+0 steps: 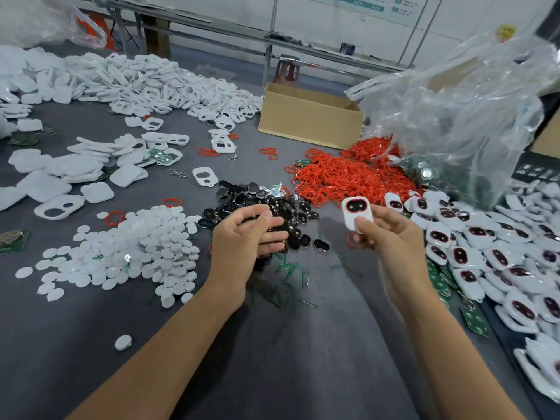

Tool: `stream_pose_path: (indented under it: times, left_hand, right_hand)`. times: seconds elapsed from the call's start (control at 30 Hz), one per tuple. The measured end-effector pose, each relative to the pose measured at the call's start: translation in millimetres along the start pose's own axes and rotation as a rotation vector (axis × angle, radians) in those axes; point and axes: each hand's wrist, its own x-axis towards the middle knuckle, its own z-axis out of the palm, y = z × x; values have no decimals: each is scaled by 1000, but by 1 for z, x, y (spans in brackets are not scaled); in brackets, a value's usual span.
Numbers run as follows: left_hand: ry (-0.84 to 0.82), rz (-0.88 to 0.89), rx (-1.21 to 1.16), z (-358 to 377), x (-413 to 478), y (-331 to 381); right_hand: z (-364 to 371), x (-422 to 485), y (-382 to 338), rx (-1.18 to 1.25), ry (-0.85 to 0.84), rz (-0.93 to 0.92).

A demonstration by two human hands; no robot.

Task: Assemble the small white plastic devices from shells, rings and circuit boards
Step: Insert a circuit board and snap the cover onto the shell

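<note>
My right hand (385, 234) pinches a white shell (357, 213) with a red ring and dark lens in its window, thumb on its lower face. My left hand (248, 237) hovers over the pile of black lens pieces (291, 204), fingers loosely curled; I cannot tell whether it holds a piece. A heap of red rings (342, 174) lies behind the right hand. Assembled shells (497, 262) pile up at the right. White round caps (136, 247) lie left of my left hand. Green circuit boards (475, 319) show at the right edge.
Empty white shells (145, 83) heap across the back left, flat white covers (60, 174) nearer. A cardboard box (309, 116) stands at the back centre, a crumpled clear plastic bag (454, 110) to its right. Green strips (291, 268) litter the grey table (303, 359).
</note>
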Motion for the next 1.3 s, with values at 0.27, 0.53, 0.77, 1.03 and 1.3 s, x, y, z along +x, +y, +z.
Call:
stream_pose_path:
  times: [0.27, 0.53, 0.77, 1.03, 1.3]
  left_hand:
    - [26, 35, 40, 0, 2, -1]
    - [63, 29, 26, -1, 3, 2]
    - [81, 77, 104, -1, 2, 0]
    - [136, 235, 344, -1, 2, 2]
    - [304, 198, 375, -27, 29, 23]
  right_hand:
    - [-120, 75, -23, -374, 459, 26]
    - [-111, 55, 3, -871, 322, -202]
    - [-49, 25, 20, -930, 92, -343]
    - [54, -1, 46, -993, -108, -599]
    - [57, -8, 52, -988, -216, -701]
